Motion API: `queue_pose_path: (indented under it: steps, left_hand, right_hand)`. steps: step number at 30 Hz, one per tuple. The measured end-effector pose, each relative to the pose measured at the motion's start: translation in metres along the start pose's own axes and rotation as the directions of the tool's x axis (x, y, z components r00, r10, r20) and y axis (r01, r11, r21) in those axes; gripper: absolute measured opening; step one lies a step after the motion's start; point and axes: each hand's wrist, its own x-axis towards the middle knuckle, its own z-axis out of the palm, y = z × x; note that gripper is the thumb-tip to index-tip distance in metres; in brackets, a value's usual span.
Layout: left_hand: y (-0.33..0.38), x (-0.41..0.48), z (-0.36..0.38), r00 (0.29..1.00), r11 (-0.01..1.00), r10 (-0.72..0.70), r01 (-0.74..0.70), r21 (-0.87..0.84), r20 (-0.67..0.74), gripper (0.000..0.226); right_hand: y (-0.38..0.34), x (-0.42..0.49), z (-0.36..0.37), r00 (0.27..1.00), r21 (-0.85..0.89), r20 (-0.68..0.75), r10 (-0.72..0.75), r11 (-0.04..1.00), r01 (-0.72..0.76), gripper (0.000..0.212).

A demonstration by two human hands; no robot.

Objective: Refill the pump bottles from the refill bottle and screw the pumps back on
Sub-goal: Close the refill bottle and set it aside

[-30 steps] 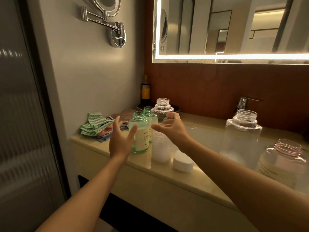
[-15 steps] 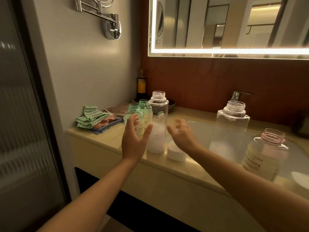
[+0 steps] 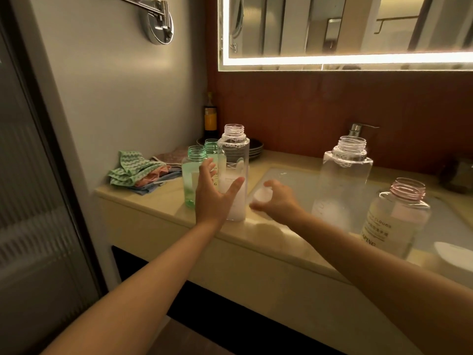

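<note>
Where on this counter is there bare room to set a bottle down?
Bare counter between the cloths and the green bottles; also the back ledge between the plates and the large clear bottle. Crowded around the tall bottle, where the right hand grips the cap.

Head view, down over near counter (image 3: pixel 158 201)

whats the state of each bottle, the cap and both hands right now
tall clear bottle: uncapped, upright
front green bottle: uncapped
rear green bottle: uncapped
wide clear bottle: uncapped, upright
pink-necked bottle: uncapped, upright
white cap: off, in right hand
left hand: open
right hand: gripping the cap
</note>
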Motion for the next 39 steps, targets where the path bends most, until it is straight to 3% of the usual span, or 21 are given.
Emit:
queue_pose_path:
  steps: [5,8,12,15,23,30,39]
  left_hand:
    - [0.006,0.001,0.006,0.996,0.999,0.000,0.003,-0.036,0.088,0.095]
    - [0.011,0.003,0.012,0.998,1.000,-0.010,0.009,0.008,0.066,0.095]
    - [0.011,0.005,0.015,1.000,0.994,-0.027,0.027,0.107,0.005,0.079]
    - [0.012,0.006,0.013,1.000,0.992,-0.021,0.018,0.123,0.021,0.077]
    - [0.012,0.006,0.012,1.000,0.989,-0.015,0.012,0.150,0.016,0.075]
    - [0.013,0.004,0.011,1.000,0.987,-0.003,0.001,0.164,0.011,0.075]
    - [0.014,0.003,0.011,1.000,0.983,0.001,-0.004,0.182,0.014,0.074]
  right_hand:
    - [-0.038,0.011,-0.046,0.938,0.238,-0.346,-0.038,0.963,0.127,0.059]
    - [-0.069,0.019,-0.071,0.915,0.344,-0.391,-0.096,0.907,0.242,0.059]
    - [-0.096,0.038,-0.086,0.924,0.245,-0.305,-0.232,0.918,0.311,0.058]
    - [-0.104,0.052,-0.086,0.942,0.142,-0.135,-0.306,0.935,0.324,0.056]
    - [-0.116,0.068,-0.084,0.933,0.033,0.105,-0.345,0.939,0.343,0.052]
    - [-0.121,0.072,-0.082,0.904,-0.050,0.188,-0.385,0.915,0.400,0.053]
    - [-0.117,0.070,-0.074,0.896,-0.221,0.085,-0.436,0.868,0.444,0.058]
